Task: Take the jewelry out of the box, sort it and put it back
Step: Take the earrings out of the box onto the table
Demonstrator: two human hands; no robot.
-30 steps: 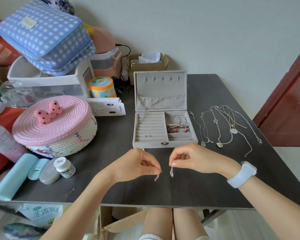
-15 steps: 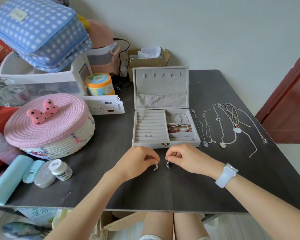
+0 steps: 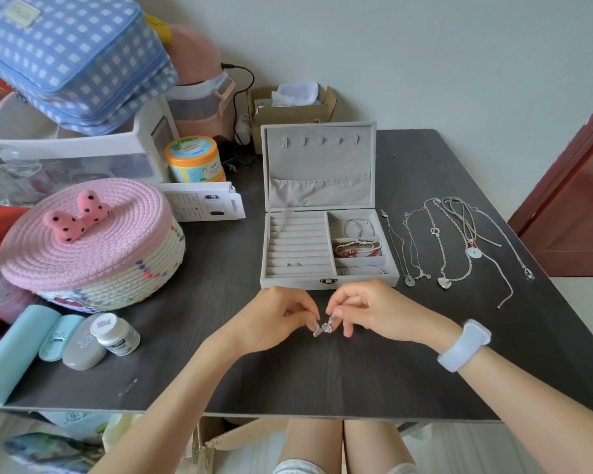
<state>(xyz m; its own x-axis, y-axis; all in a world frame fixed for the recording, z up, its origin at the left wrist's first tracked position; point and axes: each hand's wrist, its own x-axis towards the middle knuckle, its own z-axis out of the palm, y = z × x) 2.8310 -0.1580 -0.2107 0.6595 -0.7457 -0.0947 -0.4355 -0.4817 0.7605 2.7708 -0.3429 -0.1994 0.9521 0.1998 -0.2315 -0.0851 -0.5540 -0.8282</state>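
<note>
Head view, only one. Dark table [image 3: 425, 354]; open grey jewelry box [image 3: 322, 213] at centre, lid propped upright toward the far wall.

Left hand [image 3: 271, 319] pinching a small silver earring [image 3: 317, 330] between thumb and fingertips; right hand [image 3: 374, 313] pinching its twin [image 3: 329, 327] likewise. Both pieces just above the tabletop, near side of the box, almost touching each other. Probably brought together to check as a pair before stowing.

Inside box: two tiny studs [image 3: 292, 264] in the slotted ring rows, left half. Bangles [image 3: 355, 228] in far right compartment, red bead bracelets [image 3: 356, 248] in middle one, thin bangle [image 3: 363, 270] in nearest. Grouped by type, so sorting seems partly done.

Necklaces [image 3: 442, 244] laid out in parallel on the table right of the box, apart from each other, likely to prevent tangling. Not yet returned.

Left: pink woven basket [image 3: 89, 241], pill bottle [image 3: 115, 333], cases. Clutter, clear of work area.

Likely next: earrings into slotted rows beside studs.
</note>
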